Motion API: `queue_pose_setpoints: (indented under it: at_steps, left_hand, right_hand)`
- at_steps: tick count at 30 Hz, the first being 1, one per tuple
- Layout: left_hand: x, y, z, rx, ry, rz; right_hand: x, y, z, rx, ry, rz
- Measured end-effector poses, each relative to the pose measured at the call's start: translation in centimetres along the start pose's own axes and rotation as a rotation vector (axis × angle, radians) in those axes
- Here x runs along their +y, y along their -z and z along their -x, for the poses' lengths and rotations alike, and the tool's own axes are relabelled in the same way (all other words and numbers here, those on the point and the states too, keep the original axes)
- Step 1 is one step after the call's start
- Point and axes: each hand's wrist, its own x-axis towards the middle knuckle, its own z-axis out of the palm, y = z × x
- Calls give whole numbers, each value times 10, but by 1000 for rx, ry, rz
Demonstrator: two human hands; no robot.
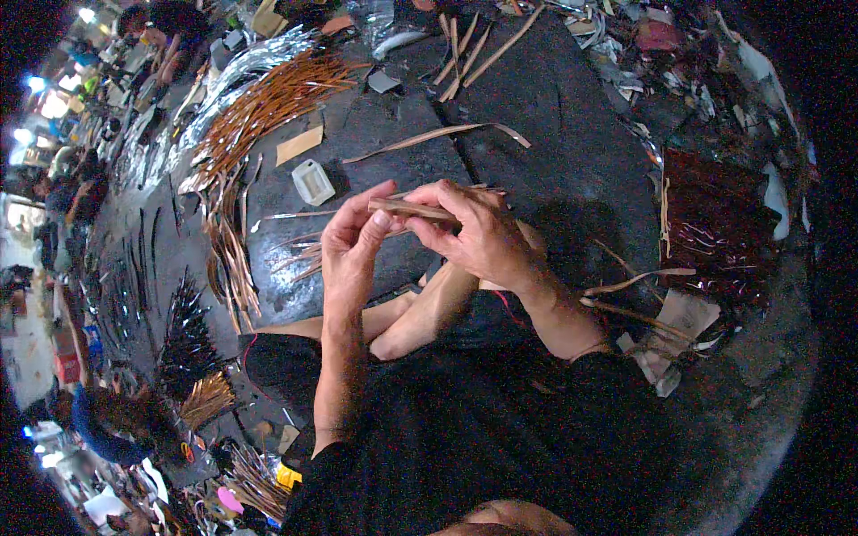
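Note:
In front of my crossed legs, my left hand (347, 239) and my right hand (483, 234) meet over a flat brown strip (413, 210). The left thumb and fingers pinch its left end. Farther right, my right hand grips the same strip, its fingers hiding part of it. Whether it is one folded strip or several layers, I cannot tell. Beyond the hands a long, bent brown strip (438, 136) lies on the dark mat (572, 116). A small whitish plastic container (313, 183) and a tan rectangular piece (299, 145) rest just left of it.
Left of the mat lie bundles of orange-brown strips (268, 105), silvery strips (237, 85) and brown strips (231, 255). Several loose strips (469, 54) sit at the far side. A dark red glossy stack (715, 223) stands at the right. Other people work along the left edge.

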Motion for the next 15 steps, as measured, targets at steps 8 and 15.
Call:
queue_pose_setpoints:
  at_steps: [8, 15]
  left_hand:
    - [-30, 20, 0, -6, -348, 130]
    - [-22, 3, 15, 155, -242, 633]
  right_hand:
    - [-14, -32, -3, 70, 75, -72]
    - [-24, -50, 1, 57, 81, -2]
